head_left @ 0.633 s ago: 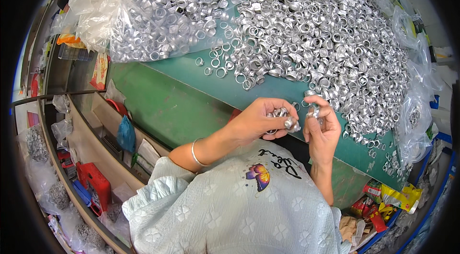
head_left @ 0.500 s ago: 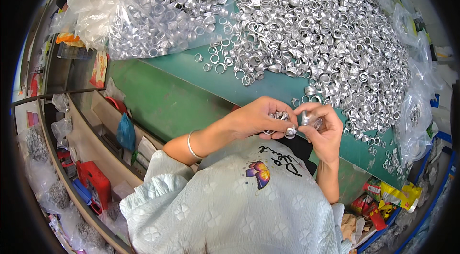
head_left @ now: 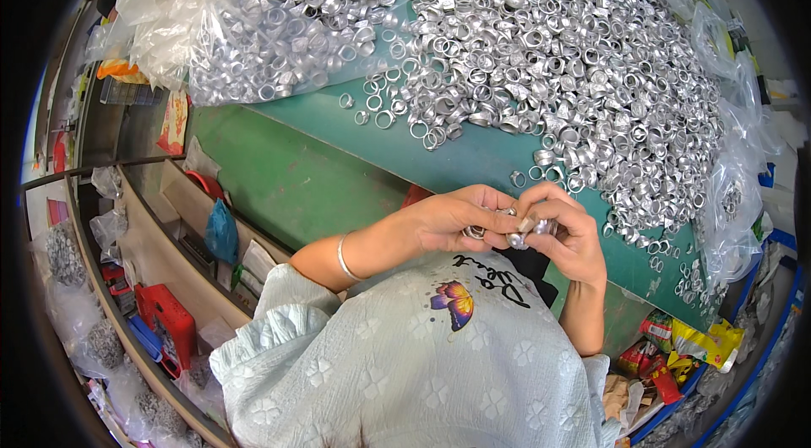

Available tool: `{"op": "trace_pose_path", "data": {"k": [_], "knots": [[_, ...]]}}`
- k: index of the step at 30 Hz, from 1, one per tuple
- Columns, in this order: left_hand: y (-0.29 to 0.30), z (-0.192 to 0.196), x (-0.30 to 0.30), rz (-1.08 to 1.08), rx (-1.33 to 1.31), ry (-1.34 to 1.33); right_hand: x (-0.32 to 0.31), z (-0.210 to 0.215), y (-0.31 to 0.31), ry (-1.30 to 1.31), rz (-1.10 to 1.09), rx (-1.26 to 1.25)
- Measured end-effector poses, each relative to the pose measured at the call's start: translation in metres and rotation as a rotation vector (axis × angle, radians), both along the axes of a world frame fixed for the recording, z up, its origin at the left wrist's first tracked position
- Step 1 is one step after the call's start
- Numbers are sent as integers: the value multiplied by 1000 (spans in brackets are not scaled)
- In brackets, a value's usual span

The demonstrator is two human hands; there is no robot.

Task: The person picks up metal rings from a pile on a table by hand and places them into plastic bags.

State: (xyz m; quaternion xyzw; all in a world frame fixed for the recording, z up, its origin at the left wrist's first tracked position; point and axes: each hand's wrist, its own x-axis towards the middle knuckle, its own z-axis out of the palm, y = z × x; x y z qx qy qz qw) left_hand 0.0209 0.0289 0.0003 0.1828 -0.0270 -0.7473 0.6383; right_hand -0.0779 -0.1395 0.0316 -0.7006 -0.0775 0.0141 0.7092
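Observation:
My left hand (head_left: 452, 220) and my right hand (head_left: 568, 233) meet close to my chest, fingertips together around small silver metal rings (head_left: 517, 235). Each hand pinches at least one ring; a few more show under the left fingers. A thin bangle sits on my left wrist. Beyond the hands, a big heap of the same silver rings (head_left: 574, 51) covers the green table (head_left: 321, 186).
A clear plastic bag full of rings (head_left: 270, 17) lies at the table's far left. More plastic bags (head_left: 735, 195) sit along the right edge. Shelves with a red box (head_left: 169, 321) and a blue bag (head_left: 221, 233) stand at my left. Snack packets (head_left: 676, 355) lie lower right.
Both hands have drawn slightly closer to my chest and tighter together around the rings. The heap and bags have not moved.

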Motion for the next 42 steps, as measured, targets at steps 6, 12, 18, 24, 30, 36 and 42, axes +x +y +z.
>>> {"op": "trace_pose_path", "data": {"k": [6, 12, 18, 24, 30, 36, 42], "knots": [[-1, 1, -8, 102, -2, 148, 5, -3, 4, -96, -130, 37], [-7, -1, -13, 206, -11, 135, -4, -12, 15, -25, -360, 309], [-3, 3, -12, 290, 26, 118, -5, -16, 18, -54, -401, 518], [-4, -3, -15, 382, 77, 132, -1, -11, 16, 125, -510, 976], [-6, -5, -15, 406, 74, 134, -8, -33, 12, 173, -468, 1156], [7, -20, -16, 402, 87, 94, -5, -30, 9, 329, -495, 929], [15, -16, -12, 446, 361, -420, -9, -39, 11, 369, -670, 365]]}}
